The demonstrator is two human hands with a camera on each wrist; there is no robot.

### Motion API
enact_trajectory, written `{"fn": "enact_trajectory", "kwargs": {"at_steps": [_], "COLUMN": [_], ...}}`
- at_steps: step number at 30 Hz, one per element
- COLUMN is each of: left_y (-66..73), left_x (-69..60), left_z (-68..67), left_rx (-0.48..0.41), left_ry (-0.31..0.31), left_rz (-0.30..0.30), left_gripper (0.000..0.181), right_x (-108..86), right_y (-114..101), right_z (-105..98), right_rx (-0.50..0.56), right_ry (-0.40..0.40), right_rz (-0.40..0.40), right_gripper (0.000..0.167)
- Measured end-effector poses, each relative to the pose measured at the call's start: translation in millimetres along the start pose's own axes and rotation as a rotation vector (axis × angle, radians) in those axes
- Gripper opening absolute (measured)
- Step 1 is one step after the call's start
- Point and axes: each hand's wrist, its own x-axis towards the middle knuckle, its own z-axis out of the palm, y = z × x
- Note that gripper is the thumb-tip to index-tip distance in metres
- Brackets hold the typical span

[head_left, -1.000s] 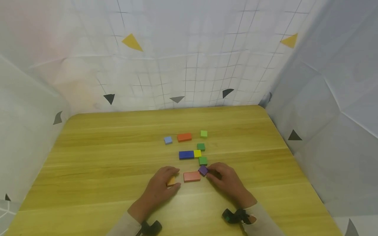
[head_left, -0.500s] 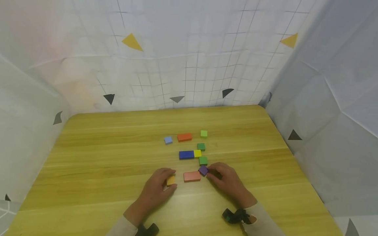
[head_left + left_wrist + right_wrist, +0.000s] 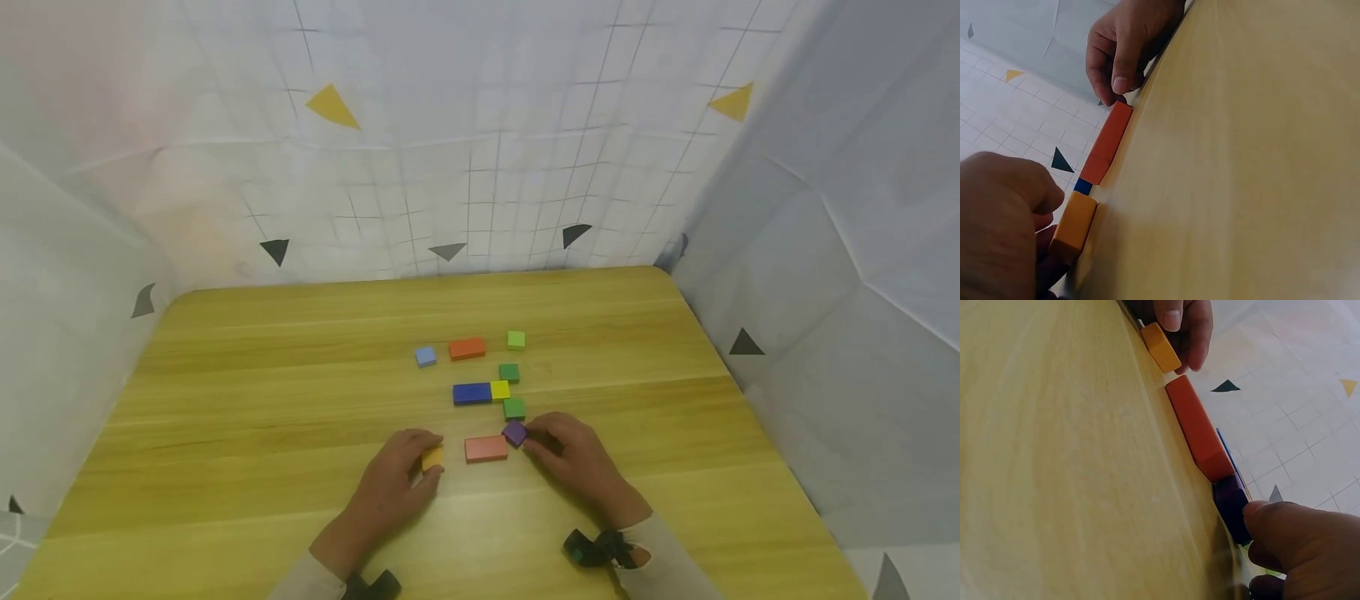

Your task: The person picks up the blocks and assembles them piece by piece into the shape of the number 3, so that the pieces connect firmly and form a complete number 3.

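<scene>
In the head view my left hand [image 3: 396, 479] curves loosely around an orange-yellow block [image 3: 432, 459] on the table, thumb on the near side and fingers on the far side. Whether it touches the block is hard to tell. My right hand [image 3: 573, 458] pinches a small purple block [image 3: 515, 432] at its right corner. That block sits turned like a diamond, against the right end of a salmon-red oblong block [image 3: 486, 449]. The right wrist view shows the thumb against the purple block [image 3: 1231, 509]. A green block [image 3: 513, 408] lies just beyond it.
Farther back, a dark blue oblong block [image 3: 472, 394] adjoins a yellow block [image 3: 500, 390], with a green block [image 3: 509, 372] behind. A light blue block [image 3: 425, 357], an orange-red oblong block [image 3: 467, 348] and a lime block [image 3: 516, 340] lie beyond. White sheets [image 3: 480, 167] surround the table.
My left hand has drawn back to the left, uncovering more of the orange-yellow block, which stays in place. My right hand and the purple block have not moved.
</scene>
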Motion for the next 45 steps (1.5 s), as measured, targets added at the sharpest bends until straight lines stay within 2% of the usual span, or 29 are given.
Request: {"fn": "enact_trajectory", "kwargs": {"at_steps": [5,14,24,27,34,45], "left_y": [-0.3,-3.2,-1.0,-2.5,-6.5,-3.6], "left_x": [-2.3,-7.4,-6.8,-6.4,-5.1,-2.9], "left_z": [-1.2,-2.0,-4.0,-2.1,3.1,3.0], "left_rx": [0.023,0.023,0.029,0.035,0.062,0.029], "left_ry": [-0.011,-0.001,-0.041,-0.023,0.041,0.017], "left_rz": [-0.023,-0.007,-0.075,-0.063,0.018,-0.042], "left_gripper": [0.035,0.036,0.030,0.029,0.029,0.026], "right_x": [-0.7,-0.5,1.5,1.3,1.5,1.4], "right_y": [1.2,1.1,-1.3,-1.0,-2.8,-3.5], "right_z": [1.6,2.1,1.6,1.6,-0.5,-0.5], "right_rx": [0.000,-0.004,0.017,0.007,0.014,0.013], "right_ry": [0.020,0.016,0.023,0.020,0.009,0.005], "right_rz": [-0.019,-0.009,-0.024,-0.022,0.001,0.012], "right_gripper": [0.022,0.022,0.023,0.023,0.022,0.022]}}
